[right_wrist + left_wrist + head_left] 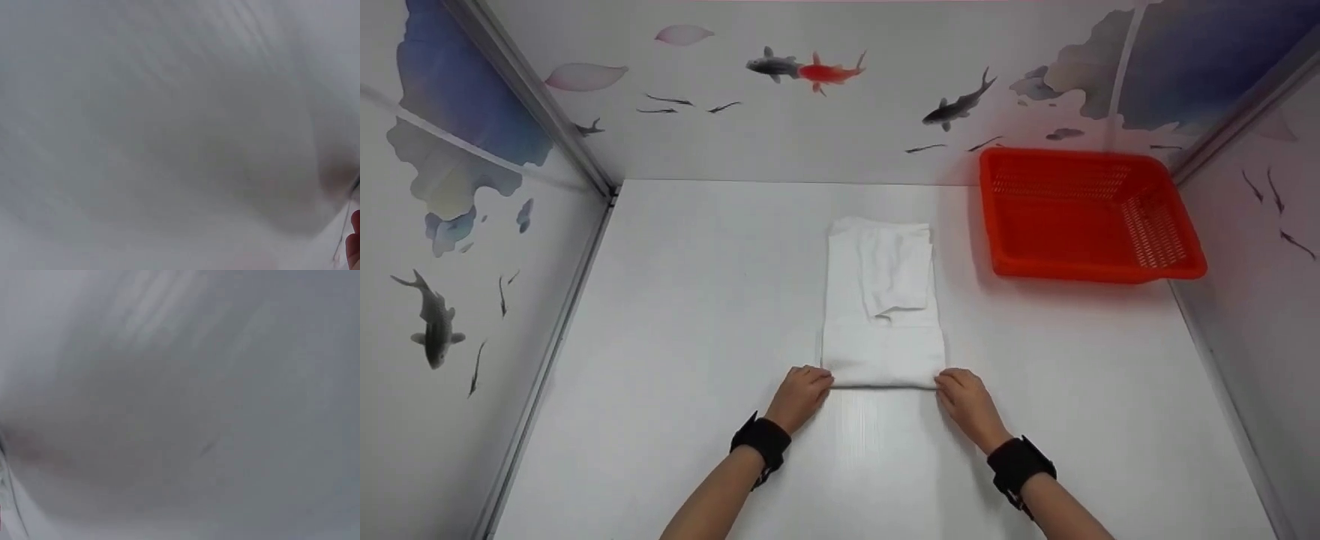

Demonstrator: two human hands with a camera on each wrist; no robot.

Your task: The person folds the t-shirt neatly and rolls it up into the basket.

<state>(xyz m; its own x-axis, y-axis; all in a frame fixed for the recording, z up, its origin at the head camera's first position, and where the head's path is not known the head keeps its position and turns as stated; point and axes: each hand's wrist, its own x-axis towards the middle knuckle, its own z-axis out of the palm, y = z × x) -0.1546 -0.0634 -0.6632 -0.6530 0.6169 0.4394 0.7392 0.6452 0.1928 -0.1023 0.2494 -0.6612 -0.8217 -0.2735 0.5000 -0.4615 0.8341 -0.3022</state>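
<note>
A folded white shirt (877, 345) lies flat on the white table, with a sleeve-like flap (896, 270) folded over its upper part. At its near left corner, my left hand (799, 394) pinches the edge between thumb and fingers. The near right corner is pinched the same way by my right hand (969, 405). In the left wrist view, only a sliver of the shirt (8, 495) shows at the left edge. Fingertips (353, 247) of the right hand appear at the right wrist view's lower right; the rest there is bare tabletop.
A red plastic basket (1091, 277) with perforated sides stands at the back right of the table (697, 300). White panels (810, 142) painted with fish rise behind and on both sides. A black strap (765, 442) circles each wrist.
</note>
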